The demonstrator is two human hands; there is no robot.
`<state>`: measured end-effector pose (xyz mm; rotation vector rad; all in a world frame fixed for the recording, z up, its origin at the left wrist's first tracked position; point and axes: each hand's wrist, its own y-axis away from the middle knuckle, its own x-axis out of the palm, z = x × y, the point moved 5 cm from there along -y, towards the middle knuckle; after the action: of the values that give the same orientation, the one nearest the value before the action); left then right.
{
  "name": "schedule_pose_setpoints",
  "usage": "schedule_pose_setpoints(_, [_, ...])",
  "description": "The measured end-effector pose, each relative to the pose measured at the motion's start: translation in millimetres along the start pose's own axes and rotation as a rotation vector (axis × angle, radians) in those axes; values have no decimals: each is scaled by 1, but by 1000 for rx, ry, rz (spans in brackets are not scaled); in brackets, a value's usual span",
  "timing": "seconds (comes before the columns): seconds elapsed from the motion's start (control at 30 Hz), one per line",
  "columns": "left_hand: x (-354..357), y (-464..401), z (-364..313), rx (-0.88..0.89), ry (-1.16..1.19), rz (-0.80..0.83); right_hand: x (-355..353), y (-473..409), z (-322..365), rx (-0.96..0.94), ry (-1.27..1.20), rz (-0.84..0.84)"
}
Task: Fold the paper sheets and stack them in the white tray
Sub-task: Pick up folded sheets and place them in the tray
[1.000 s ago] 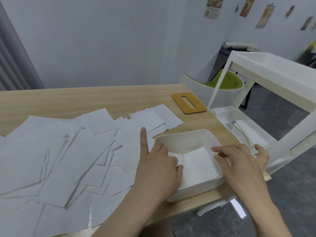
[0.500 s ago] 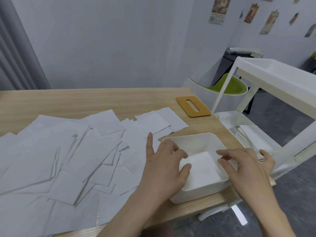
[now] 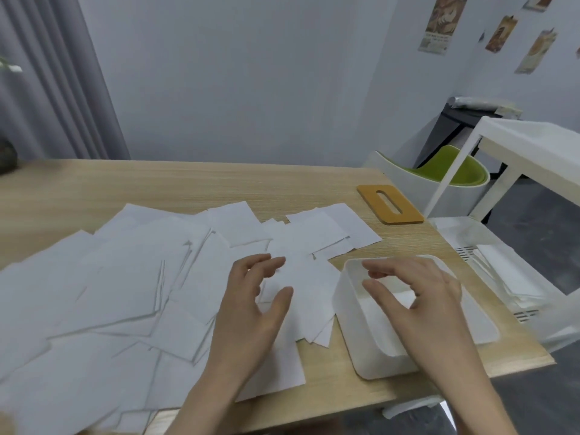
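Left hand (image 3: 251, 312) hangs over the sheets (image 3: 131, 277) just left of the tray (image 3: 354, 324), fingers loosely spread, holding nothing. Right hand (image 3: 420, 296) hovers over the tray (folded paper (image 3: 392, 304) inside), fingers half-curled and apart, gripping nothing.

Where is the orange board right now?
In the head view, the orange board lies flat at the table's far right corner, beyond the tray and right of the sheets.

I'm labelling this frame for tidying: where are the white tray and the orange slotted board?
white tray (image 3: 346, 304): head view, on its left outer wall.
orange slotted board (image 3: 373, 205): head view, on its left side beside the slot.
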<state>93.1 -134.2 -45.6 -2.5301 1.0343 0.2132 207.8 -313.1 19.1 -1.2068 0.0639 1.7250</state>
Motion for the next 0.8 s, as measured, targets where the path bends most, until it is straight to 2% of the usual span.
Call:
schedule_pose_setpoints(0.3, [-88, 13, 33, -82, -52, -154, 50, -3, 60, -107, -145, 59])
schedule_pose_setpoints(0.6, [-177, 36, 56, -137, -148, -368, 126, 2, 112, -116, -292, 247])
schedule_pose_setpoints(0.8, [-219, 50, 72, -220, -240, -431, 160, 6, 146, -169, -339, 327])
